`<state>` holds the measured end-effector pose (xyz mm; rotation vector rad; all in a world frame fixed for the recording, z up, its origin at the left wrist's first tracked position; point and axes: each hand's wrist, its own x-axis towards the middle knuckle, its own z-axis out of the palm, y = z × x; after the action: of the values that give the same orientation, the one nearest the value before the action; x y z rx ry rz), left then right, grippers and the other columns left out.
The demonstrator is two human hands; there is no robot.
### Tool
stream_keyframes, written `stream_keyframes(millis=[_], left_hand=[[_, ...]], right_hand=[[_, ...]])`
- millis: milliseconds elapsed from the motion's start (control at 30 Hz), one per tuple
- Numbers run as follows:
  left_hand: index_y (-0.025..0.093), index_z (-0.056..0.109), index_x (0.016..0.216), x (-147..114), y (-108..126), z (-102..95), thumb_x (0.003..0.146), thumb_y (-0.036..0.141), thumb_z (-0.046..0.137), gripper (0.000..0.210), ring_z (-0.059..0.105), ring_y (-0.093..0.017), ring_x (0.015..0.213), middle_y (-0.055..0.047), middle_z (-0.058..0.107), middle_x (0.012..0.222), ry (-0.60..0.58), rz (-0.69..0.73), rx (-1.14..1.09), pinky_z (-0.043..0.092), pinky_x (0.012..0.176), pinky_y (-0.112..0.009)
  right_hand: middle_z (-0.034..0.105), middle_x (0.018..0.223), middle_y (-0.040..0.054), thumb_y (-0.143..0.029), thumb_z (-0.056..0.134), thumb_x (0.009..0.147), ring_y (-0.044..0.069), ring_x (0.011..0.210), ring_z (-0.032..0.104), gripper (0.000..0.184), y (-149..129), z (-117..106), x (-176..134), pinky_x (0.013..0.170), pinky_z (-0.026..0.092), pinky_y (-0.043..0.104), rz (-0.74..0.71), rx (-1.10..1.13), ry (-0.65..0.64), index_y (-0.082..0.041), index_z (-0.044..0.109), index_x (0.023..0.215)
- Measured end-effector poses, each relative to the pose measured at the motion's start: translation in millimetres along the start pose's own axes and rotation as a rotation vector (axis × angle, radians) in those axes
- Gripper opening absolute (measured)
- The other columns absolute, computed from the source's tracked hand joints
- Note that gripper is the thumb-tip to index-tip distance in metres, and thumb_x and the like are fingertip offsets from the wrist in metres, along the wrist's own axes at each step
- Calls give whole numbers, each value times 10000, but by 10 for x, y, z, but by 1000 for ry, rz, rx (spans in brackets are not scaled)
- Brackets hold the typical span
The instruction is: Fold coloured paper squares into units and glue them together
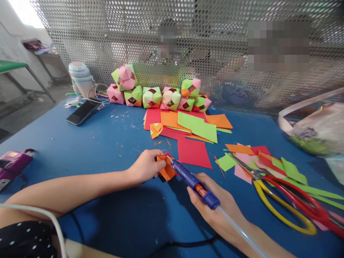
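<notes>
Low over the middle of the blue table, my left hand point(147, 165) pinches a folded paper piece point(168, 170) in orange and red. My right hand point(212, 200) is wrapped round a blue hot glue gun point(192, 179), whose tip meets the upper part of the folded paper. A clear glue stick point(239, 229) sticks out of the gun's back end. Just beyond my hands lie a red paper square point(194, 153) and a small orange-yellow folded piece point(156, 130). Further back is a pile of red, orange and green paper sheets point(199, 125).
Folded paper balls point(152, 97) stand stacked along the perforated metal screen point(129, 39). Scissors point(268, 182) rest on paper scraps point(243, 161) at right, near a plastic bag point(314, 132). At left are a phone point(84, 111), a cup point(82, 80) and a purple object point(14, 165).
</notes>
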<state>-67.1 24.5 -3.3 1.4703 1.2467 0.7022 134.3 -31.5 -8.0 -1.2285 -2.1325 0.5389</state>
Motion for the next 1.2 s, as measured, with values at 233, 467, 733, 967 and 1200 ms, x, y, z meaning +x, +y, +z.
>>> stream_keyframes(millis=[233,467,733,967,1200], left_hand=[[160,535,684,-7,-15,7,721,200,469,85,428,-72,370,55,463,463,33,20,86,305,367,-171],[159,546,651,-10,-2,-9,721,193,475,104,428,-80,416,52,469,468,31,79,150,283,410,-186],[155,574,666,-7,-6,-11,718,175,472,116,426,-86,447,48,479,484,42,114,199,288,439,-194],[157,545,639,-12,-10,-12,725,204,485,114,434,-89,467,45,482,503,64,122,205,289,442,-193],[161,538,636,-17,-15,-9,724,197,481,111,414,-90,479,51,452,503,67,140,226,278,451,-199]], right_hand=[[537,676,-19,-223,471,834,119,516,529,30,30,30,-24,456,393,217,15,-45,28,-237,452,853],[540,674,-22,-198,461,830,118,505,526,57,56,32,-33,480,408,221,-2,-70,15,-242,445,863],[535,648,-36,-203,474,826,121,488,543,59,65,35,-42,469,404,218,-10,-89,20,-239,449,865],[537,648,-29,-198,485,822,134,532,562,70,108,8,-92,503,417,221,10,-118,43,-239,455,870],[536,643,-27,-177,483,817,133,536,557,85,93,18,-81,513,424,218,-12,-114,40,-239,449,863]])
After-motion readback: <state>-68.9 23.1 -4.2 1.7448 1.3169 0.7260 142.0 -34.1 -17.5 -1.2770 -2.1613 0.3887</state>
